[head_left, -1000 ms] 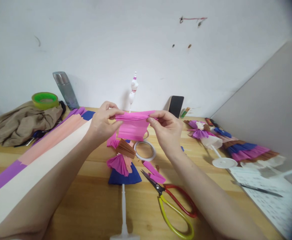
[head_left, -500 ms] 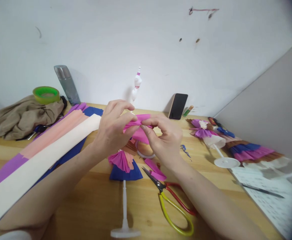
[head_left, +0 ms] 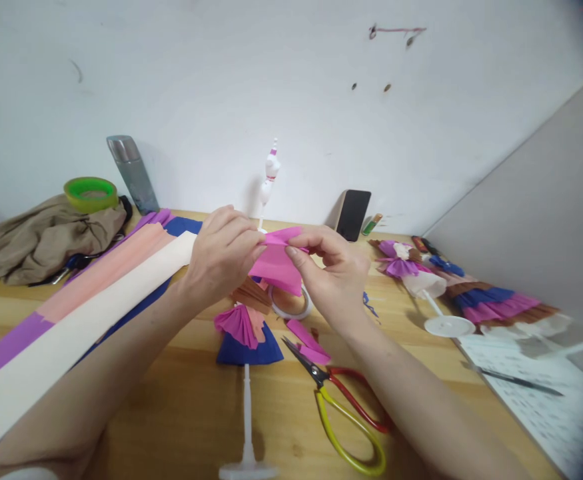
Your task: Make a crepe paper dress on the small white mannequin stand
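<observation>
Both hands hold a piece of pink crepe paper (head_left: 277,263) above the wooden table (head_left: 181,407). My left hand (head_left: 221,257) pinches its gathered top edge from the left. My right hand (head_left: 334,273) pinches the same edge from the right, fingers curled. The paper bunches into folds between them and fans out below. Under the hands lies a doll stand with a layered paper skirt (head_left: 245,333) in pink, brown and blue, and a white tape roll (head_left: 291,303).
Red and yellow scissors (head_left: 344,407) and pink scraps (head_left: 308,340) lie in front. Long crepe paper rolls (head_left: 71,313) run along the left. A brown cloth (head_left: 41,240), green tape (head_left: 90,193), a metal bottle (head_left: 131,173), a phone (head_left: 354,213) and finished paper dolls (head_left: 471,297) stand around.
The pink paper was stretched wide between the hands; they came together and gathered its top edge into a bunch.
</observation>
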### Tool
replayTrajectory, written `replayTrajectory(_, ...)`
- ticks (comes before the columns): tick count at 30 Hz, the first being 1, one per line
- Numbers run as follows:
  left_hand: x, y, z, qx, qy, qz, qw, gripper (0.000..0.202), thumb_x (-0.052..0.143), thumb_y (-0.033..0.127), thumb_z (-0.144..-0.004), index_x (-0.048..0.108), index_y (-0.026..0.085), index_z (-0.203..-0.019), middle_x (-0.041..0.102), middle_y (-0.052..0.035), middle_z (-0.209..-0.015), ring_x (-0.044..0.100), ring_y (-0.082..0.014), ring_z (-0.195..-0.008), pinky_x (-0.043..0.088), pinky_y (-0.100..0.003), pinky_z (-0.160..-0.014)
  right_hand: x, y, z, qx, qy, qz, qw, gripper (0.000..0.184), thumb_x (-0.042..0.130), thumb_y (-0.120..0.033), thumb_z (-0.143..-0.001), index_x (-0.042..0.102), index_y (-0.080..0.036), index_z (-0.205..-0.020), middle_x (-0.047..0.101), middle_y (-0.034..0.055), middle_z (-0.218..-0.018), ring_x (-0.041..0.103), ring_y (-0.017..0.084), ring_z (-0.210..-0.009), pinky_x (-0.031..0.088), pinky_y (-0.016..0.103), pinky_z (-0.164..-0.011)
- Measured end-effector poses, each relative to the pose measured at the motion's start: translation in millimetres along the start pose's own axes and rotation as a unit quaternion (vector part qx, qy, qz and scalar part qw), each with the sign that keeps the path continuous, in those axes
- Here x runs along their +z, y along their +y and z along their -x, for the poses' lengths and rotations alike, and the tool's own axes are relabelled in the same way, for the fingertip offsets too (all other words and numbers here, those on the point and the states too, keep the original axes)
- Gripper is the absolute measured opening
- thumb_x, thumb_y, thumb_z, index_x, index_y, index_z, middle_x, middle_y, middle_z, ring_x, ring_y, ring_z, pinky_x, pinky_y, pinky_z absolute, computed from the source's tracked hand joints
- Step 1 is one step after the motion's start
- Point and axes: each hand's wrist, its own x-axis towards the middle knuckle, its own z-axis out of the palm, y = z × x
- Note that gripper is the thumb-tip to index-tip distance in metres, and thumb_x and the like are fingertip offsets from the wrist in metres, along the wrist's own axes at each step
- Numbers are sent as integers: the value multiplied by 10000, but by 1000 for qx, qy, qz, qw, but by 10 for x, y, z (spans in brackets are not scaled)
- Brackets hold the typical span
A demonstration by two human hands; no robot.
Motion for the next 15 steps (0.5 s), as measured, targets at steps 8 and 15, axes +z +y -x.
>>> replayTrajectory(8, -16, -37, -10, 27, 14, 21, 999, 95, 584, 212, -903, 672, 219, -869, 710, -6, -747, 603, -167, -741, 475, -348, -826, -21, 19, -38, 28, 14, -25, 999, 82, 657, -153, -781, 684, -215, -735, 721, 8, -743, 656, 168, -696, 508, 319, -664)
replayTrajectory(15, -37, -56, -26, 17, 8, 38, 999, 121, 588, 232, -910, 695, 216, -855, 714, -15, -738, 614, -159, -705, 487, -325, -723, -39, 38, -51, 42, 19, -19, 999, 82, 658, -168, -788, 687, -224, -735, 710, 8, -742, 635, 177, -705, 486, 335, -660)
